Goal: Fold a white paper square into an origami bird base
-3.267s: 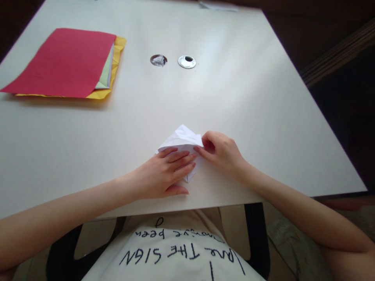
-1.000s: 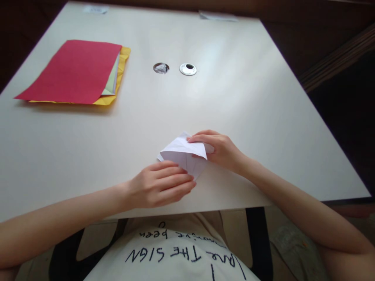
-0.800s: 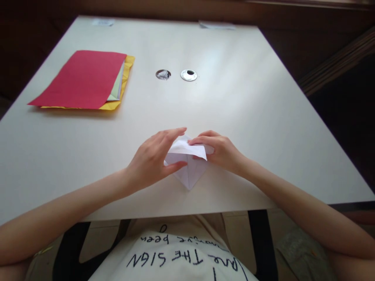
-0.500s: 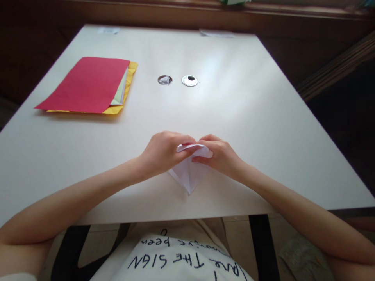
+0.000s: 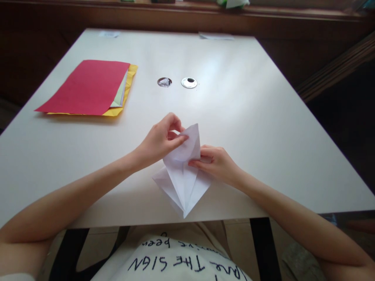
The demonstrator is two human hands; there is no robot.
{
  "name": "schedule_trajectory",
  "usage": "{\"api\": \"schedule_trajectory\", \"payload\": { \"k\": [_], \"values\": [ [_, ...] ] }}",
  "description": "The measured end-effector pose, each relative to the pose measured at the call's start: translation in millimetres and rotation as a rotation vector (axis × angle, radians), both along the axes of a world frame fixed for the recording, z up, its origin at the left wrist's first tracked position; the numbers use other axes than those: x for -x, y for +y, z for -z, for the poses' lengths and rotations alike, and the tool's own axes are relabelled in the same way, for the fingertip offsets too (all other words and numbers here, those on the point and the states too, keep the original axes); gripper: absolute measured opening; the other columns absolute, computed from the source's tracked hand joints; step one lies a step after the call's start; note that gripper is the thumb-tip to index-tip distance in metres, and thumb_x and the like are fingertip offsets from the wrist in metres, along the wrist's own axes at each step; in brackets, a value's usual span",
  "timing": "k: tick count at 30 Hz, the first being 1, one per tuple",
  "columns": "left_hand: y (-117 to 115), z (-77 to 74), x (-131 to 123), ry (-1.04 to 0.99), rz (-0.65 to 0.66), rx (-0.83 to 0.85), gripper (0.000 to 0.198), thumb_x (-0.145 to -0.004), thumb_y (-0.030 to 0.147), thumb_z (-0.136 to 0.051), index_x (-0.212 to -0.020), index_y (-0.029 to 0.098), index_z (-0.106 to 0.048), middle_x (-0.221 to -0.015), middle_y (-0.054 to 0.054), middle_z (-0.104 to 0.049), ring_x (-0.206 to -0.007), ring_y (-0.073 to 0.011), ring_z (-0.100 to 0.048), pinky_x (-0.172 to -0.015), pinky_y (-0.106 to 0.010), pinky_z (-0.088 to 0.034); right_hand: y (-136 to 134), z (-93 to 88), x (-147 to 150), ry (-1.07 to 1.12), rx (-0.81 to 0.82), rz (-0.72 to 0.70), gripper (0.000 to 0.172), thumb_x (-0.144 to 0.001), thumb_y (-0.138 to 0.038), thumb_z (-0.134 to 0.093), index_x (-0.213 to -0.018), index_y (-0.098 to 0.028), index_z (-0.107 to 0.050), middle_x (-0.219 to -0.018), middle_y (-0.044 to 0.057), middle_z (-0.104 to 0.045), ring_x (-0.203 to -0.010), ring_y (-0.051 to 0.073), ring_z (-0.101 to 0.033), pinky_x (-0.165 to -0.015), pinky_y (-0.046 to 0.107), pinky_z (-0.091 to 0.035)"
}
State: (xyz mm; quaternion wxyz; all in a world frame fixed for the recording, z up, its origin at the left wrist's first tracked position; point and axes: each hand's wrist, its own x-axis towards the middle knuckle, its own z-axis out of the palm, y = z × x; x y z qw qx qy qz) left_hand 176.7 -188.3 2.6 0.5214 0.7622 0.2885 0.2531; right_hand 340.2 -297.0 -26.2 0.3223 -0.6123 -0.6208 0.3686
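Note:
A folded sheet of white paper (image 5: pixel 183 171) is held between both hands near the front edge of the table. Its lower end comes to a point towards me, with flaps spread at either side, and an upper flap stands up. My left hand (image 5: pixel 164 138) pinches that upper flap, thumb in front and fingers behind. Lower down, my right hand (image 5: pixel 216 162) grips the paper's right side between thumb and fingers. Part of the right edge is hidden by those fingers.
On the white table (image 5: pixel 249 117), a red sheet (image 5: pixel 88 86) lies over yellow paper (image 5: pixel 131 74) at the left. Two round holes, one with a metal ring (image 5: pixel 189 82), sit past my hands. White paper pieces (image 5: pixel 216 36) lie along the far edge.
The upper flap, earlier curled over between my hands, now stands raised. My left hand has moved up with it; my right hand has shifted slightly down. More of the folded paper shows.

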Motion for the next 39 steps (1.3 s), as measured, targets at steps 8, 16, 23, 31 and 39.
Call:
{"api": "schedule_trajectory", "payload": {
  "k": [8,16,23,31,39],
  "values": [
    [-2,-7.6,3,-0.081,0.213,0.073,0.008,-0.077,0.012,-0.053,-0.074,0.017,-0.047,-0.089,-0.002,-0.06,-0.097,-0.0172,-0.059,-0.082,-0.028,-0.049,-4,-5.4,5,-0.009,0.033,-0.038,0.012,-0.077,-0.025,-0.061,-0.085,-0.02,-0.069,-0.083,0.002,-0.064,-0.074,0.016,-0.059,-0.067,0.028,-0.045],
    [-13,-15.0,3,-0.157,0.206,0.186,0.015,-0.077,0.024,-0.065,-0.077,0.015,-0.054,-0.082,-0.003,-0.063,-0.089,-0.0166,-0.064,-0.078,-0.026,-0.052,-11,-11.6,11,-0.053,0.029,-0.111,0.009,-0.078,-0.021,-0.059,-0.079,-0.018,-0.067,-0.075,0.001,-0.061,-0.069,0.014,-0.055,-0.064,0.026,-0.042],
    [-24,-20.6,4,-0.161,0.097,0.343,0.022,-0.073,0.022,-0.07,-0.079,0.018,-0.049,-0.074,0.001,-0.067,-0.079,-0.0157,-0.068,-0.07,-0.024,-0.054,-17,-8.5,16,-0.127,-0.085,-0.158,0.013,-0.077,-0.015,-0.06,-0.064,-0.015,-0.061,-0.068,0.001,-0.059,-0.063,0.011,-0.053,-0.058,0.022,-0.04],
    [-28,-24.1,7,-0.068,0.151,0.399,0.007,-0.073,0.024,-0.069,-0.076,0.018,-0.07,-0.077,0.001,-0.071,-0.078,-0.0121,-0.067,-0.069,-0.016,-0.052,-20,-10.3,18,-0.135,-0.182,-0.219,0.009,-0.079,-0.013,-0.058,-0.073,-0.016,-0.065,-0.074,0.001,-0.065,-0.071,0.013,-0.058,-0.065,0.023,-0.046],
    [-28,-23.8,6,-0.032,0.123,0.455,0.009,-0.07,0.028,-0.071,-0.074,0.02,-0.072,-0.074,-0.001,-0.072,-0.074,-0.0149,-0.067,-0.064,-0.02,-0.052,-20,-9.2,18,-0.162,-0.209,-0.231,0.011,-0.081,-0.015,-0.057,-0.072,-0.017,-0.065,-0.077,0.002,-0.067,-0.073,0.014,-0.06,-0.066,0.024,-0.047]
  ]
}}
